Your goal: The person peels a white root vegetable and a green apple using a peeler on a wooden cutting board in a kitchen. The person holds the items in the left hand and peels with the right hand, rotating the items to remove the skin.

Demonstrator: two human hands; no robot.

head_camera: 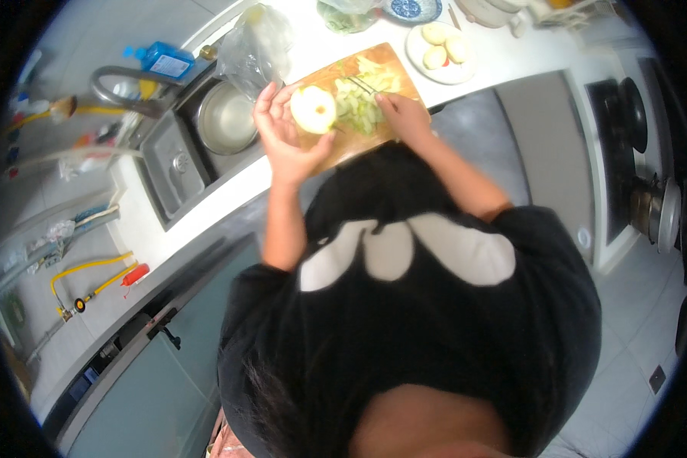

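A pale, round piece of peeled fruit or vegetable (312,110) with a brown spot near its middle rests against my left hand (289,134), its fingers spread around the far side and the thumb near the lower edge. My right hand (406,117) grips a slim metal tool (362,85), perhaps a peeler; its exact kind is unclear. The tool's end lies over a heap of pale green peelings or slices (358,109) on a wooden cutting board (343,150).
A white plate (466,68) with several peeled pale pieces stands right of the board. Left are a clear plastic bag (255,48), a metal bowl (226,117) in the sink (174,172), a faucet (106,86) and a blue bottle (166,60). A blue-patterned dish (413,10) stands behind.
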